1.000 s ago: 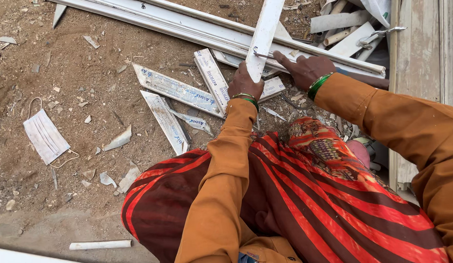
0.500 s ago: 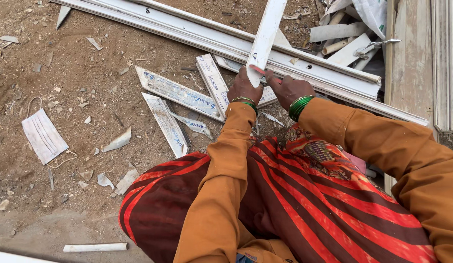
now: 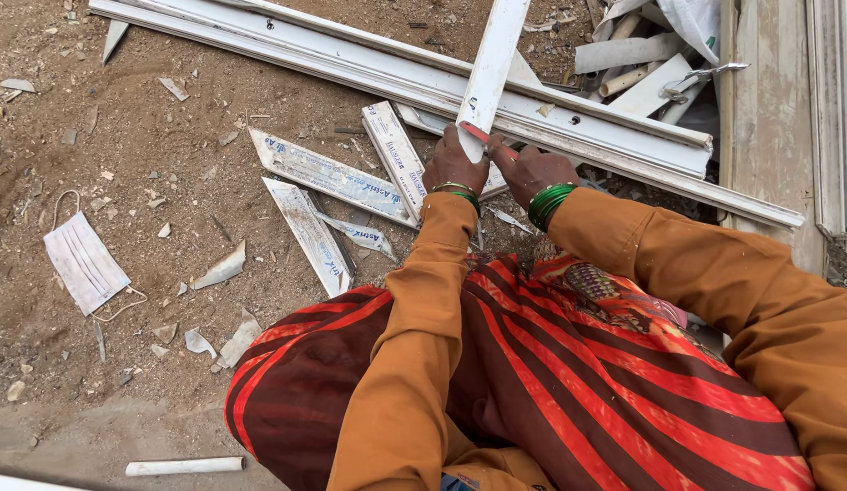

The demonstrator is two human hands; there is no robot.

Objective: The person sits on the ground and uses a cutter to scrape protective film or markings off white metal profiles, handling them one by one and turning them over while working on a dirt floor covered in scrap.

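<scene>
A long white plastic strip [image 3: 490, 68] slants up and away from me over the dirt ground. Its near end is gripped by my left hand [image 3: 453, 165], which wears green bangles at the wrist. Close to the right of it, my right hand [image 3: 533, 171] pinches a thin red tool [image 3: 479, 135], whose tip lies against the strip's near end. Both orange sleeves reach forward over my red-and-maroon striped cloth [image 3: 533, 382].
Long white profiles [image 3: 369, 64] lie across the ground under the strip. Cut white pieces [image 3: 328, 173] are scattered to the left, and a face mask [image 3: 84, 264] lies further left. Offcuts [image 3: 637, 64] pile up at top right beside a pale frame [image 3: 769, 109]. A short white tube [image 3: 182, 466] rests near the bottom.
My right hand has come left off the long profile to meet my left hand at the strip's end, bringing the red tool onto it. The left hand has stayed on the strip.
</scene>
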